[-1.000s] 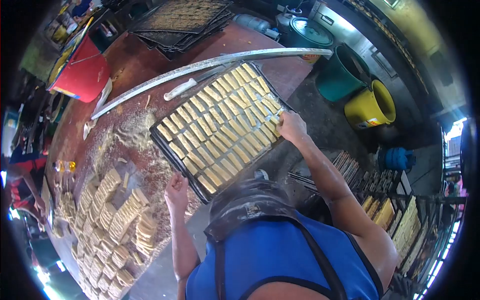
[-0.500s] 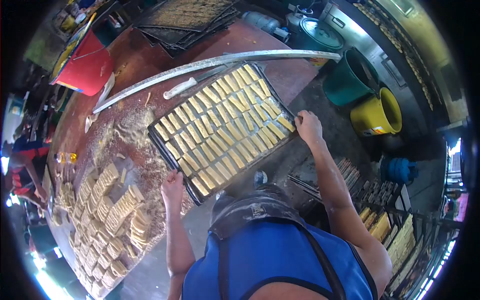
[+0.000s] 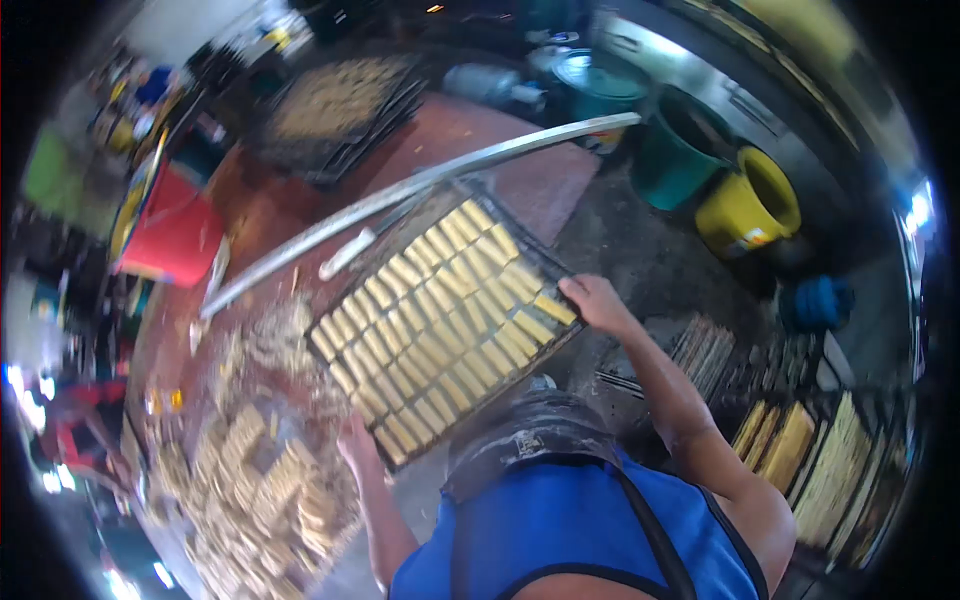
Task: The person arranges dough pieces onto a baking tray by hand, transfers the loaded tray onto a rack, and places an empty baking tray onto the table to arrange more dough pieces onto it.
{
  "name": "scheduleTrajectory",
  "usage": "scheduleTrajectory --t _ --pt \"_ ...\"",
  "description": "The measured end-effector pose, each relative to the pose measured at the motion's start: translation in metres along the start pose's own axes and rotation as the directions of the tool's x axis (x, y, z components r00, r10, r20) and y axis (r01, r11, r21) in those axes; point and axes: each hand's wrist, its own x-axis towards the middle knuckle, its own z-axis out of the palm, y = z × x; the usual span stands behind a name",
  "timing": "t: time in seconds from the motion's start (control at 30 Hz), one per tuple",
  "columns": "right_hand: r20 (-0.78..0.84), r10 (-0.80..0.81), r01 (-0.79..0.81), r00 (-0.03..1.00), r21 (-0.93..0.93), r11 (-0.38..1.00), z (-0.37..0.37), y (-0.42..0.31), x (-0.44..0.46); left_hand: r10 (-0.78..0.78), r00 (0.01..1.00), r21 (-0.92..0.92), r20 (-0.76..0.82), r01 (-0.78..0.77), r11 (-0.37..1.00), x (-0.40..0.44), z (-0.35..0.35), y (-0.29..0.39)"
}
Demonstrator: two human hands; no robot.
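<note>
A dark rectangular baking tray [image 3: 548, 262] bears rows of pale dough strips [image 3: 440, 300]. My left hand [image 3: 359, 445] grips its near left corner, blurred by motion. At the right end, my right hand [image 3: 596, 303] is closed on the rim, fingers partly hidden by the tray. The tray slants over the edge of a floured red table [image 3: 520, 155]. Left of my left hand lies a heap of cut dough pieces [image 3: 262, 490]. A knife with a white handle [image 3: 347, 255] rests beyond the tray, its blade partly covered.
A long metal bar [image 3: 420, 180] crosses the table behind the tray. Stacked dark trays [image 3: 340, 105] and a red bucket [image 3: 172, 230] stand farther back. Green [image 3: 680, 150] and yellow [image 3: 750, 205] buckets are on the right, above a rack of trays [image 3: 840, 460]. Another person [image 3: 85, 440] is at far left.
My view has shifted and blurred. Both hands still hold the tray, which appears slightly closer to my body. The dough heap now appears lower and farther right.
</note>
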Motion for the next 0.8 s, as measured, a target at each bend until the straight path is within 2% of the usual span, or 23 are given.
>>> scheduleTrajectory --t 0.03,0.07,0.1,0.13,0.17,0.2,0.23,0.27,0.3,0.33,0.37,0.4,0.47,0.5,0.53,0.57,0.6,0.63,0.67,0.7,0.73,0.8 --pt "-0.053 0.012 -0.011 0.998 0.021 1.0 0.009 0.015 -0.007 0.012 1.0 0.059 -0.018 -0.011 0.998 0.0 -0.002 0.008" --pt "-0.096 -0.078 0.071 0.992 -0.072 0.995 0.012 0.018 -0.018 0.027 0.999 0.047 0.027 -0.028 0.999 0.008 -0.011 0.012" --pt "-0.124 -0.004 -0.01 0.992 -0.117 0.993 0.014 0.01 -0.035 0.041 0.997 0.034 0.071 -0.044 0.998 0.016 -0.018 0.017" --pt "-0.033 -0.131 0.117 0.991 -0.278 0.953 0.01 -0.001 -0.055 0.29 0.929 0.145 0.232 -0.328 0.934 0.017 -0.029 0.027" --pt "-0.088 -0.112 0.086 0.99 -0.255 0.963 0.023 0.015 -0.067 0.534 0.753 0.184 0.385 -0.629 0.755 0.018 -0.04 0.038" --pt "-0.142 -0.092 0.058 0.986 -0.228 0.972 0.035 0.032 -0.08 0.702 0.521 0.135 0.486 -0.838 0.529 0.018 -0.05 0.048" --pt "-0.195 -0.073 0.033 0.978 -0.198 0.98 0.047 0.048 -0.093 0.74 0.447 0.103 0.502 -0.881 0.462 0.022 -0.049 0.061" --pt "-0.214 -0.183 0.119 0.96 -0.281 0.952 0.052 0.038 -0.117 0.734 0.447 0.078 0.51 -0.874 0.479 0.028 -0.036 0.076" --pt "-0.306 -0.054 -0.011 0.95 -0.207 0.978 0.049 -0.009 -0.143 0.71 0.471 0.027 0.524 -0.842 0.539 0.042 -0.028 0.089" --pt "-0.387 0.139 -0.165 0.912 -0.035 0.986 0.048 -0.038 -0.169 0.68 0.482 -0.004 0.552 -0.814 0.581 0.048 -0.016 0.103" --pt "-0.435 0.161 -0.189 0.886 -0.021 0.982 0.05 -0.047 -0.193 0.661 0.465 -0.037 0.589 -0.802 0.597 0.055 -0.005 0.119" --pt "-0.476 0.171 -0.204 0.862 -0.018 0.979 0.055 -0.065 -0.214 0.642 0.442 -0.075 0.627 -0.786 0.614 0.065 0.003 0.133" --pt "-0.587 0.05 -0.189 0.808 -0.177 0.966 0.063 -0.093 -0.256 0.62 0.372 -0.152 0.691 -0.764 0.628 0.081 0.014 0.16" --pt "-0.706 0.019 -0.124 0.708 -0.098 0.987 0.07 -0.128 -0.28 0.603 0.337 -0.187 0.723 -0.745 0.641 0.084 0.022 0.171" --pt "-0.73 0.237 -0.179 0.641 0.158 0.971 0.034 -0.114 -0.303 0.605 0.272 -0.203 0.749 -0.774 0.599 0.056 0.037 0.197" --pt "-0.785 0.248 -0.097 0.568 0.235 0.967 0.028 -0.127 -0.328 0.588 0.222 -0.233 0.778 -0.767 0.598 0.055 0.044 0.203" --pt "-0.763 0.346 -0.093 0.546 0.356 0.93 0.018 -0.133 -0.352 0.57 0.156 -0.267 0.807 -0.764 0.588 0.048 0.059 0.209" --pt "-0.795 0.333 -0.01 0.508 0.381 0.925 0.006 -0.137 -0.376 0.547 0.081 -0.299 0.833 -0.767 0.568 0.038 0.073 0.214" --pt "-0.882 0.309 -0.071 0.355 0.304 0.95 -0.001 -0.148 -0.395 0.523 -0.01 -0.341 0.852 -0.769 0.541 0.028 0.091 0.216" --pt "-0.875 0.433 0.098 0.218 0.461 0.882 -0.008 -0.147 -0.412 0.484 -0.1 -0.367 0.869 -0.787 0.496 0.018 0.111 0.218" --pt "-0.778 0.538 0.474 0.324 0.626 0.619 -0.019 -0.175 -0.428 0.487 -0.009 -0.43 0.874 -0.483 0.763 -0.049 0.113 0.225" --pt "-0.847 0.471 0.608 0.245 0.513 0.606 -0.04 -0.167 -0.458 0.531 -0.155 -0.55 0.833 -0.331 0.767 -0.091 0.152 0.23"
